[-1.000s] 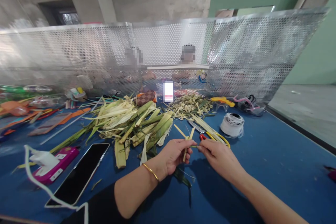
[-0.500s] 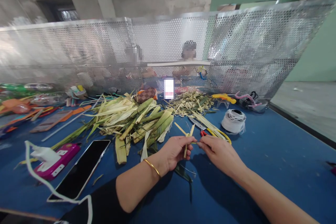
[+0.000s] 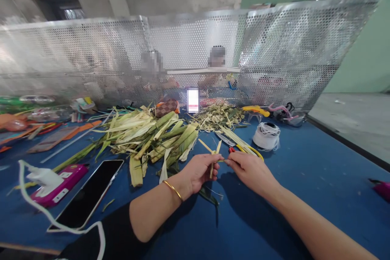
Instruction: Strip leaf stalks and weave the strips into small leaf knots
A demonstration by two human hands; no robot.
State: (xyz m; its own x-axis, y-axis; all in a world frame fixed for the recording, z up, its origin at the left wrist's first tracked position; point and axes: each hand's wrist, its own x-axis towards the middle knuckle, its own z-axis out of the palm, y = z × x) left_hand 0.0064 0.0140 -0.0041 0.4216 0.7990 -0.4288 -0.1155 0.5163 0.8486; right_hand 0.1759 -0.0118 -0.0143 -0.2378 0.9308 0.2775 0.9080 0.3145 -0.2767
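Between thumb and fingers, my left hand (image 3: 202, 170) pinches a small piece of crossed corn husk strips (image 3: 211, 151), with pale ends sticking up and one pointing down. Close beside it, my right hand (image 3: 248, 169) is closed on a thin end that runs out from the same piece. Just past my right hand lie yellow-and-red-handled scissors (image 3: 232, 148), partly covered by pale husk strips (image 3: 236, 137). A large heap of corn husks (image 3: 152, 134) spreads to the left of my hands. A dark green leaf (image 3: 209, 198) lies below my left hand.
A roll of white string (image 3: 266, 136) stands at the right. Nearer left are a phone (image 3: 91, 195) and a purple power strip (image 3: 59, 189) with a white cable. Husk scraps (image 3: 217, 118) lie before a perforated metal screen (image 3: 189, 40); people sit behind it.
The whole view has shifted slightly, so things appear a little further left and higher. Both hands keep their hold on the husk piece.
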